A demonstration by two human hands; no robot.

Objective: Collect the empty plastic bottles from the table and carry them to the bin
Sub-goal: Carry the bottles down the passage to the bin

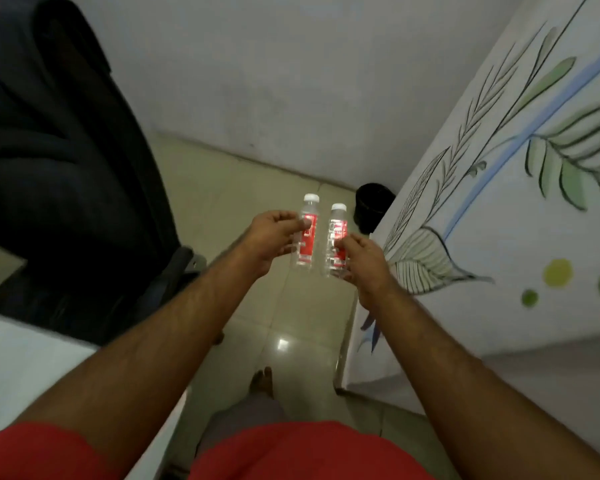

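left hand (269, 239) and right hand (364, 259) each grip one bottle: left bottle (307, 233), right bottle (336, 237).

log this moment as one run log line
phase: carrying to bin | left hand: holds left bottle upright, capped | right hand: holds right bottle upright, capped | black bin: ahead on floor by wall

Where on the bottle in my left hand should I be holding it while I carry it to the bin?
Stay on the labelled middle of the left bottle, coming from its left side as your left hand does now. It stands upright, cap up; the straight waist probably gives fingers the firmest wrap, and leaves the right bottle clear.
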